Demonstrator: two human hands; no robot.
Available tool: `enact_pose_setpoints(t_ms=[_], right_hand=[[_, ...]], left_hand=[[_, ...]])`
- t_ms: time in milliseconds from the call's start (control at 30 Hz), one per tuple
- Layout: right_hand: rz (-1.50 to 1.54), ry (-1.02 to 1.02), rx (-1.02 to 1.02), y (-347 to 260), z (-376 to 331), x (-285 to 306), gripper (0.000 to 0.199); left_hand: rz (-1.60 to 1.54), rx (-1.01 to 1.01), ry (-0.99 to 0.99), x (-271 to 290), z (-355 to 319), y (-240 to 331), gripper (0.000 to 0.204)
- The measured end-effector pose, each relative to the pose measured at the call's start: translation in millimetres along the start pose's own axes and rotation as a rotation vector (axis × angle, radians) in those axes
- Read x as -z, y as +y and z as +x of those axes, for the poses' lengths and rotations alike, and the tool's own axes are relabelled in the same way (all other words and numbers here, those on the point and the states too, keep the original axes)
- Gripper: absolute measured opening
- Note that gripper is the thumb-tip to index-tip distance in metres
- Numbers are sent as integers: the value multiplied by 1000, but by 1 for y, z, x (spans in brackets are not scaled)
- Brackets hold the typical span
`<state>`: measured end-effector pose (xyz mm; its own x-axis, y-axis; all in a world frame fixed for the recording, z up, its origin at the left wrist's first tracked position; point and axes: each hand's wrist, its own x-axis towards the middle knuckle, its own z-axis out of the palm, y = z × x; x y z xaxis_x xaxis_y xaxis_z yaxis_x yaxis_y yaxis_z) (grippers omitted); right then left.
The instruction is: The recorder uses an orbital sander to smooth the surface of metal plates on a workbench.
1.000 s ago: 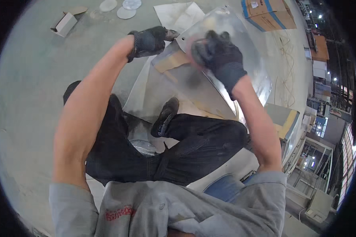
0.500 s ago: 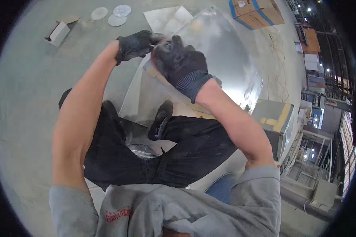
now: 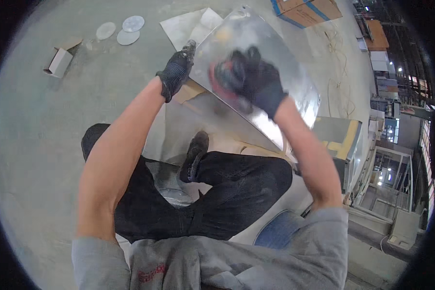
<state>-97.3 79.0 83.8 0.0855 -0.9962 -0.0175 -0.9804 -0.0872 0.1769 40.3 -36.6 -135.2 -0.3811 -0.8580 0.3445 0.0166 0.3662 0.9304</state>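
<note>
Head view: we record the left hand (image 3: 176,73), black-gloved, clenched on the near-left edge of a tilted shiny metal sheet (image 3: 275,82). The right hand (image 3: 253,79) (blurred) lies on the sheet's face, closed around a reddish pad (image 3: 217,79). Round discs (image 3: 125,30) and a small cardboard box (image 3: 59,62) lie on the floor, well left of the left hand.

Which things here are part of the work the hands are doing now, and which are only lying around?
In use:
- metal sheet, shiny, tilted
- left hand, gloved, gripping the sheet's edge
- right hand, gloved, pressing a reddish pad on the sheet (blurred)

Lying about:
- small open cardboard box
- three pale discs on the floor
- large cardboard box
- flat sheet behind
</note>
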Motion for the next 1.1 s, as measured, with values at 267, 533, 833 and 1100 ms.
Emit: enact_pose_setpoints(t_ms=[267, 533, 833, 1100], right_hand=[[23, 64, -275, 183, 126, -48, 43], [146, 224, 64, 64, 104, -30, 49], [201, 397, -90, 79, 115, -36, 36], [111, 213, -194, 63, 84, -28, 39]], left_hand=[[417, 65, -21, 20, 5, 35, 40], [168, 382, 81, 34, 6, 58, 38], [-260, 680, 139, 22, 11, 41, 37], [244, 44, 326, -7, -17, 42, 46]])
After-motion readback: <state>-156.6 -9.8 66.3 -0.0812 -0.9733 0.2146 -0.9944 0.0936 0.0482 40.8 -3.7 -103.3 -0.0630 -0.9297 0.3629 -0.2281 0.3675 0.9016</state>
